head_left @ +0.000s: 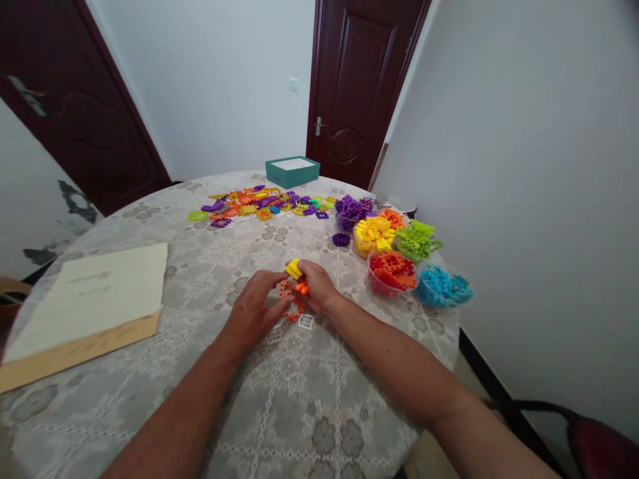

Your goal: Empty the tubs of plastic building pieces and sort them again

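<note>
Both of my hands meet near the middle of the round table (pixel 150 392). My left hand (pixel 254 307) curls its fingers onto an orange gear-shaped plastic piece (pixel 291 301) lying on the cloth. My right hand (pixel 318 286) pinches a small build of yellow pieces (pixel 293 268) and orange pieces (pixel 301 288), pressed against that gear. Two white square grid pieces (pixel 305 321) lie just in front of my hands.
Bowls of sorted pieces stand at the right: purple (pixel 351 209), yellow (pixel 373 234), green (pixel 418 241), red (pixel 392 269), blue (pixel 444 285). A loose pile of mixed pieces (pixel 259 203) lies further back, with a teal box (pixel 292 170) behind it. Paper on a brown envelope (pixel 84 303) lies left.
</note>
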Tool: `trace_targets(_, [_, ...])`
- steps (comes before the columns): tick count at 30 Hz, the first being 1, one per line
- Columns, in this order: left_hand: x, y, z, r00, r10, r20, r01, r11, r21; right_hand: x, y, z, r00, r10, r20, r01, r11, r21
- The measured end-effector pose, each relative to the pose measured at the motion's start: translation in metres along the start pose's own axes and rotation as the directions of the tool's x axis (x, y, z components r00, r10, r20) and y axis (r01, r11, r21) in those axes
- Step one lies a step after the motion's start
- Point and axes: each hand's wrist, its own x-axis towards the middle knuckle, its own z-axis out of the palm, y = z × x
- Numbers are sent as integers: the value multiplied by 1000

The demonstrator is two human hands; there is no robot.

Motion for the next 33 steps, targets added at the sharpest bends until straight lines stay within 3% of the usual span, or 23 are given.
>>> trace_targets(4, [0, 7, 5, 989, -41, 141, 50, 997, -63, -3, 5, 9, 999, 7, -38, -4, 998, 66])
trace_targets(6, [1, 8, 6, 988, -63, 142, 74, 995, -73, -6, 6, 11, 999, -26, -45, 27, 999, 22])
trace_targets(11, [2, 9, 7, 989, 28, 142, -13, 994, -105, -9, 11, 10, 994, -97, -44, 92, 990, -111])
trace_targets(15, [2, 10, 5, 995, 33, 96, -22, 994, -109, -12, -1, 7, 976, -214, -43, 183, 907, -378])
trace_targets(18, [1, 8, 3, 1000, 21, 14, -20, 996, -89, -15, -34, -7, 948, -318, -19, 241, 754, -611])
trace_targets(21, [1, 2, 2, 999, 11, -40, -14, 998, -60, -13, -88, -35, 941, -336, 48, 244, 569, -785])
trace_targets(25, [1, -5, 2, 996, 1, -85, -2, 1000, -3, 7, -159, -82, 889, -450, 85, 165, 144, -976])
trace_targets(27, [0, -8, 3, 995, 0, -101, 2, 1000, 13, 20, -184, -103, 913, -397, 98, 73, -78, -994])
trace_targets(29, [0, -11, 3, 994, -2, -112, 5, 1000, 22, 31, -198, -121, 939, -331, 94, 10, -247, -969])
trace_targets(33, [0, -15, 2, 992, -14, -122, 19, 999, 44, 43, -205, -147, 978, -187, 95, 13, -400, -916])
